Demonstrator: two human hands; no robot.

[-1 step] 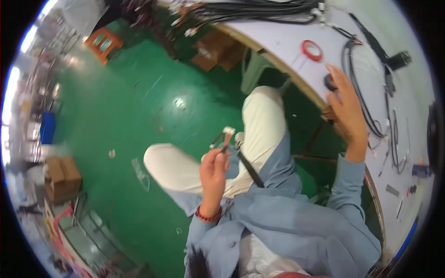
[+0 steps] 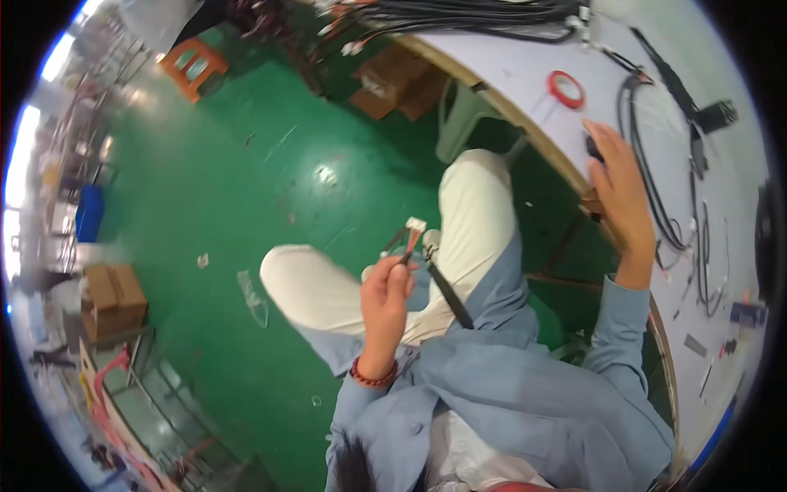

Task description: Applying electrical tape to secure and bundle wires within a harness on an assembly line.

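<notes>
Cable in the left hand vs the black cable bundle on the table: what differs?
Pose: the held cable is pinched in the left hand; the cable bundle lies on the table.
Count: the held cable is on its own; the cable bundle has many cables side by side.
Shared: both show pale connectors and reddish wires.

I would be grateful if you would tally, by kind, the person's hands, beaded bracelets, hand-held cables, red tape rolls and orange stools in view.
Hands: 2, the left hand and the right hand
Beaded bracelet: 1
Held cable: 1
Red tape roll: 1
Orange stool: 1
Total: 6
</notes>
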